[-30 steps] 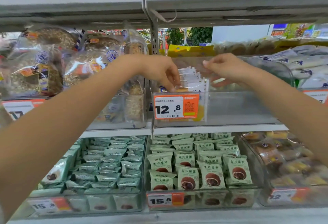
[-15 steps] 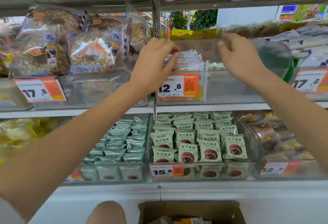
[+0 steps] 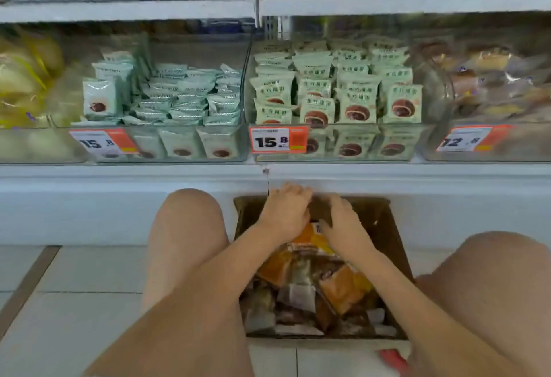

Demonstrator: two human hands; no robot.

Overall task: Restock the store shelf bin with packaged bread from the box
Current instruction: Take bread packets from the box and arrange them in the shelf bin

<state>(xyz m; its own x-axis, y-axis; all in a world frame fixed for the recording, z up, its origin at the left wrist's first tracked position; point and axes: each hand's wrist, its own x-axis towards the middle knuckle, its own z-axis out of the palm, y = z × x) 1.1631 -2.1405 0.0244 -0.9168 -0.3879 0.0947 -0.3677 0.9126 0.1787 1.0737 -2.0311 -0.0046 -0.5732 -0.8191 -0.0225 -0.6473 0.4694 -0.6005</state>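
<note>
One box [image 3: 387,236], two hands, three orange price tags [image 3: 278,139].

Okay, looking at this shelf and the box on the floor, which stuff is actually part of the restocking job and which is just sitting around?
Part of the job:
cardboard box
orange bread packets inside it
left hand and right hand, both reaching into the box

Just there:
green snack packs in their bin
price tag
red object on the floor
</note>
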